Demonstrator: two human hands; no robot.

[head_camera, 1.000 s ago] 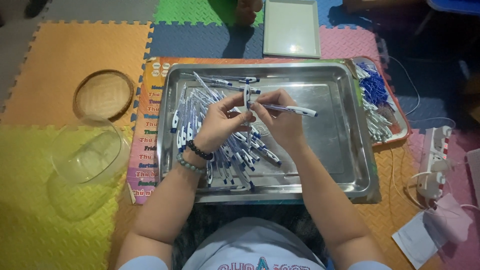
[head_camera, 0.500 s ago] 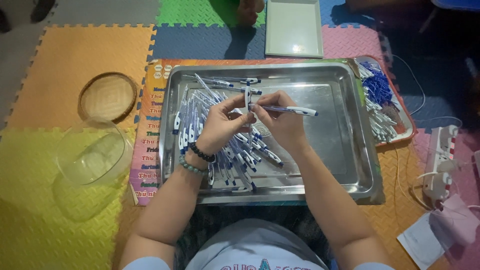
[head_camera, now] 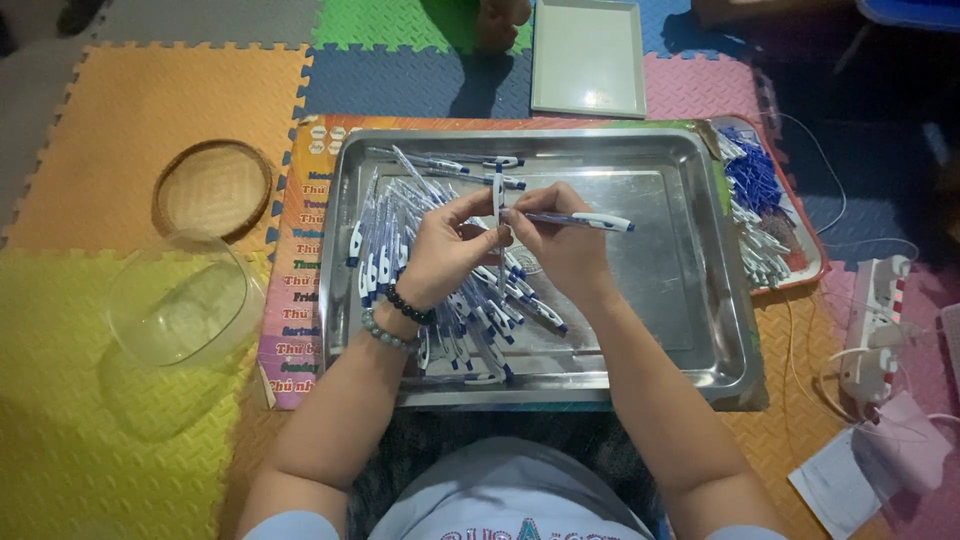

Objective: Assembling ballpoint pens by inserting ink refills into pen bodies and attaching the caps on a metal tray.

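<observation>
Over the steel tray, the left hand pinches an upright pen part at its fingertips; the right hand grips a level pen

pens part-hidden under hands, poster print blurred

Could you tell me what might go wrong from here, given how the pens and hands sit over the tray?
The right hand holds a pen near one end, so its long free end could swing or slip from the grip. The left hand pinches a small upright pen part that might drop into the loose pen pile and be hard to find. Both forearms cross the metal tray rim and could nudge it.
</observation>
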